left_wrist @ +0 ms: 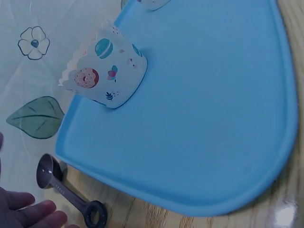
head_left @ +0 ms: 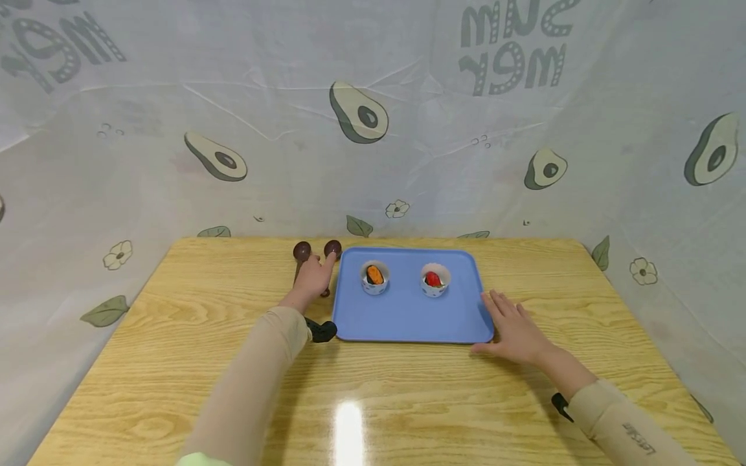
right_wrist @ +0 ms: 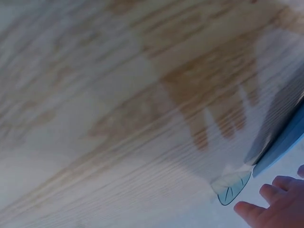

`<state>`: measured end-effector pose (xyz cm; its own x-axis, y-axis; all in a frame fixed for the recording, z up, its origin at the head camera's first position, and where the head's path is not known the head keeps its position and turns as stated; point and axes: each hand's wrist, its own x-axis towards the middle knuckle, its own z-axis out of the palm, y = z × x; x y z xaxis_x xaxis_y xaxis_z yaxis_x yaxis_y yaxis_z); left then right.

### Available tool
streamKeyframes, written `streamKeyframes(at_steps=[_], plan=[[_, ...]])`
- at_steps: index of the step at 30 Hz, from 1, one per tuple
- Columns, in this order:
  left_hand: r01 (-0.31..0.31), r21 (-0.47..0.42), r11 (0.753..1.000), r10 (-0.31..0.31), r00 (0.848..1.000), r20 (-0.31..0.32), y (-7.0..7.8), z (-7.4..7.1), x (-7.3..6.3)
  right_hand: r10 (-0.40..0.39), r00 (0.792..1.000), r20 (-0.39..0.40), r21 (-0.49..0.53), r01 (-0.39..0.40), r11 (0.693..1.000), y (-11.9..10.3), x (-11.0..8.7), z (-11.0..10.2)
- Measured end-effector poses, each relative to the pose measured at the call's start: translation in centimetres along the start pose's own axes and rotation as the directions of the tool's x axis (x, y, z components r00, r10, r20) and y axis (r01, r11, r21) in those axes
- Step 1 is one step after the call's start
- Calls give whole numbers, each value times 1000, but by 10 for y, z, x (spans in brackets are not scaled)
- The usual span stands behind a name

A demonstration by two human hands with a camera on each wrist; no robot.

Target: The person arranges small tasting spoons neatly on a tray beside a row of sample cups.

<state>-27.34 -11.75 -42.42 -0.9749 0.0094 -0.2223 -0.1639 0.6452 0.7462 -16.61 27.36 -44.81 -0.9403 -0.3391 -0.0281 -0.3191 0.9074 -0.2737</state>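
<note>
Between the two hands, in the head view, a blue tray (head_left: 396,320) lay flat, bearing a left cup (head_left: 373,289) with an orange-topped piece (head_left: 375,274) inside and a right cup (head_left: 434,292) with a red piece (head_left: 432,279). The left grip (head_left: 313,279) reached in beside the tray, its index finger extended over or against the right scoop (head_left: 333,246); the left scoop (head_left: 302,250) lay just left of that grip. The right grip (head_left: 515,333) was spread at the tray's right edge. The setting-out looked partly done: both cups stood filled on the tray, while both scoops were off it, apparently the part left to handle. Beneath both grips ran a wood-grained worktop (head_left: 204,375); beyond them hung a pale sheet (head_left: 280,162) printed with avocados, leaves and flowers.

From the left wrist, the left grip's visible fingers lay loose and apart, pinching nothing in sight, with one scoop just beside them and the left cup's scalloped rim farther off.

From the right wrist, the right grip's fingers were parted beside the tray's edge; contact could not be told. A hand-shaped darker patch (right_wrist: 209,85) marked the glossy worktop near them.
</note>
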Motion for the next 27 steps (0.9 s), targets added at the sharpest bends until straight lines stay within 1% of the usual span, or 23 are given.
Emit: streamKeyframes(at_steps=[3, 7, 11, 14, 17, 20, 21, 22, 23, 26, 27], plan=[[10, 40, 999, -9, 1000, -6, -2, 2, 4, -2, 1000, 13, 15, 2, 1000, 0, 2, 1], [-12, 96, 995, 16, 999, -36, -4, 5, 10, 4, 999, 49, 35, -5, 999, -1, 2, 0], [-32, 127, 991, 42, 996, -82, -6, 10, 14, 14, 996, 86, 57, -19, 998, -2, 2, 0], [-39, 150, 988, 59, 989, -137, -6, 13, 13, 20, 994, 103, 65, -27, 998, 0, 2, 1], [-36, 148, 988, 60, 985, -162, -7, 14, 15, 22, 994, 108, 68, -30, 997, 0, 2, 2], [-19, 121, 992, 38, 987, -156, -13, 14, 23, 23, 993, 115, 70, -32, 997, -1, 3, 1], [-11, 100, 995, 25, 989, -145, -17, 15, 29, 24, 993, 118, 73, -32, 997, -2, 3, 1], [-29, 88, 996, 43, 986, -162, -28, 19, 41, 23, 993, 118, 73, -31, 997, -2, 3, 0], [-30, 77, 997, 41, 987, -157, -35, 22, 49, 25, 993, 120, 72, -33, 997, -2, 3, 0], [-28, 40, 999, 33, 990, -139, -62, 31, 81, 28, 993, 119, 70, -37, 997, -1, 3, -1], [-47, 36, 998, 52, 986, -158, -75, 37, 95, 29, 993, 118, 67, -37, 997, -1, 3, -1]])
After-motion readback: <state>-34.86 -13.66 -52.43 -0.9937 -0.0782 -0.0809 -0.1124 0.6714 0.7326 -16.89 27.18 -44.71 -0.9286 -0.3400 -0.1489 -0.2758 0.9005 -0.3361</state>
